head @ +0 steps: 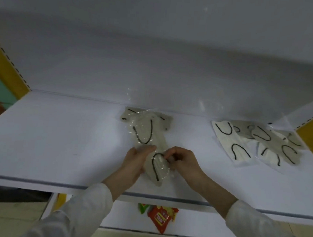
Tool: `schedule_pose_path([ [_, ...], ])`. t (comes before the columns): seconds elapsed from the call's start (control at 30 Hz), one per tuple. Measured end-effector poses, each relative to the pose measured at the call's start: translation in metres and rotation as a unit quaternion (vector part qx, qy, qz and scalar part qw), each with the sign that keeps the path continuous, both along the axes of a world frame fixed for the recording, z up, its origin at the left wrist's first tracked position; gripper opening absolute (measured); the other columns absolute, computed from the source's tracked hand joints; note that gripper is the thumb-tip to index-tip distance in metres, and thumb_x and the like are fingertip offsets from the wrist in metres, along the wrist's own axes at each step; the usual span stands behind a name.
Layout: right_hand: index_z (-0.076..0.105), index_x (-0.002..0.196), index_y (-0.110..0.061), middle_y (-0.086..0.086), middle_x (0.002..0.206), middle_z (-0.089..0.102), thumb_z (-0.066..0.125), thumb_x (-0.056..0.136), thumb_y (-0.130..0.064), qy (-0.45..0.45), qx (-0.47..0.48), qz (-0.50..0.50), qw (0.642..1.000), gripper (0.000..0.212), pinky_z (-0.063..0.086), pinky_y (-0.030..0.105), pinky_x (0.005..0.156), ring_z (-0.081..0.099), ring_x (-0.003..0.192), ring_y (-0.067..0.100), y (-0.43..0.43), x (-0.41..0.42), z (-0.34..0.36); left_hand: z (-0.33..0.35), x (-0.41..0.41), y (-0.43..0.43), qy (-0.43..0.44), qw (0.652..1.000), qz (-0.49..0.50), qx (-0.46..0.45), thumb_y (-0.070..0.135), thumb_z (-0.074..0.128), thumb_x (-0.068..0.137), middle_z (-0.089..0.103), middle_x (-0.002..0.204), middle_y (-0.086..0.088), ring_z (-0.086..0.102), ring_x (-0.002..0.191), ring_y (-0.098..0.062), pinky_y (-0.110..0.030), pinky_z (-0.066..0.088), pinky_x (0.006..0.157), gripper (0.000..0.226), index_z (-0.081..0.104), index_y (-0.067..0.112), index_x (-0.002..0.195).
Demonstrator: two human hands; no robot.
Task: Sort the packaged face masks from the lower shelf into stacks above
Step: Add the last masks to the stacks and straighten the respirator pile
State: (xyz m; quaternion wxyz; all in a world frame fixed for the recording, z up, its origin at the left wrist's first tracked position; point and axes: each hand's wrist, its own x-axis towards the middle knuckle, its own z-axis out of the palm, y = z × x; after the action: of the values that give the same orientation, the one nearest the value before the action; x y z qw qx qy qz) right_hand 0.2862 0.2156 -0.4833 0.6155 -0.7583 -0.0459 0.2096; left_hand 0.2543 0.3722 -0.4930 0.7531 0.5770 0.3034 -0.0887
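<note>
A packaged face mask [157, 167], pale with black ear loops in clear wrap, lies on the white upper shelf [61, 141] near its front edge. My left hand [135, 162] grips its left side and my right hand [181, 161] pinches its right side. Just behind it rests a small stack of packaged masks [145, 127] against the shelf's back. A loose spread of several more packaged masks [255, 144] lies at the right end of the same shelf.
A yellow shelf upright [7, 70] stands at the left and another yellow upright [310, 141] at the right. On the lower shelf [122, 219] lie a red snack packet [161, 218] and a green one [142, 207].
</note>
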Motion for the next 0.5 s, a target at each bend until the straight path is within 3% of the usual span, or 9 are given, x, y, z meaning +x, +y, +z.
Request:
schedule_pose_path([
  [0.1,0.063,0.068,-0.019,-0.009,0.078,0.065,0.059,0.076,0.012,-0.041,-0.016,0.063,0.997,0.032,0.044,0.018,0.072,0.060,0.077,0.007,0.023,0.013,0.004,0.000,-0.006,0.016,-0.045,0.995,0.082,0.036,-0.013,0.057,0.076,0.070,0.091,-0.019,0.066,0.090,-0.035,-0.041,0.055,0.078,0.025,0.065,0.000,0.095],
  [0.2,0.064,0.092,-0.012,0.006,0.096,0.065,0.056,0.086,-0.003,-0.137,-0.153,-0.078,0.976,0.013,0.045,0.025,0.080,0.060,0.094,0.021,0.038,0.065,-0.014,0.000,-0.014,0.046,-0.041,0.989,0.125,0.068,-0.014,0.056,0.075,0.070,0.083,-0.012,0.066,0.082,-0.030,-0.034,0.053,0.069,0.026,0.066,0.003,0.092],
  [0.3,0.044,0.122,0.003,0.022,0.122,0.055,0.053,0.093,-0.023,-0.093,-0.321,-0.122,0.935,0.040,0.044,0.042,0.096,0.054,0.110,0.037,0.053,0.110,-0.031,0.002,-0.030,0.078,-0.041,0.987,0.136,0.079,-0.009,0.061,0.073,0.071,0.083,-0.015,0.067,0.079,-0.031,-0.037,0.053,0.073,0.024,0.066,0.000,0.095],
  [0.37,0.037,0.125,0.004,0.022,0.127,0.047,0.054,0.093,-0.029,-0.073,-0.373,-0.137,0.915,0.048,0.036,0.039,0.098,0.046,0.116,0.038,0.069,0.122,-0.038,0.001,-0.044,0.098,-0.037,0.987,0.134,0.084,0.004,0.068,0.061,0.073,0.083,-0.015,0.068,0.081,-0.032,-0.043,0.054,0.079,0.032,0.067,0.003,0.093],
  [0.43,0.031,0.129,0.003,0.022,0.130,0.039,0.059,0.090,-0.025,-0.075,-0.385,-0.146,0.908,0.055,0.036,0.040,0.097,0.042,0.117,0.038,0.086,0.126,-0.038,-0.001,-0.055,0.113,-0.030,0.987,0.132,0.089,0.014,0.066,0.053,0.073,0.080,-0.014,0.068,0.080,-0.034,-0.047,0.054,0.079,0.037,0.068,0.006,0.089],
  [0.5,0.026,0.136,0.003,0.024,0.134,0.038,0.066,0.086,-0.017,-0.025,-0.318,-0.187,0.929,0.067,0.043,0.041,0.097,0.046,0.119,0.039,0.098,0.131,-0.038,-0.003,-0.061,0.124,-0.020,0.985,0.136,0.105,0.016,0.063,0.053,0.073,0.078,-0.014,0.068,0.078,-0.034,-0.046,0.054,0.076,0.037,0.067,0.006,0.088],
])
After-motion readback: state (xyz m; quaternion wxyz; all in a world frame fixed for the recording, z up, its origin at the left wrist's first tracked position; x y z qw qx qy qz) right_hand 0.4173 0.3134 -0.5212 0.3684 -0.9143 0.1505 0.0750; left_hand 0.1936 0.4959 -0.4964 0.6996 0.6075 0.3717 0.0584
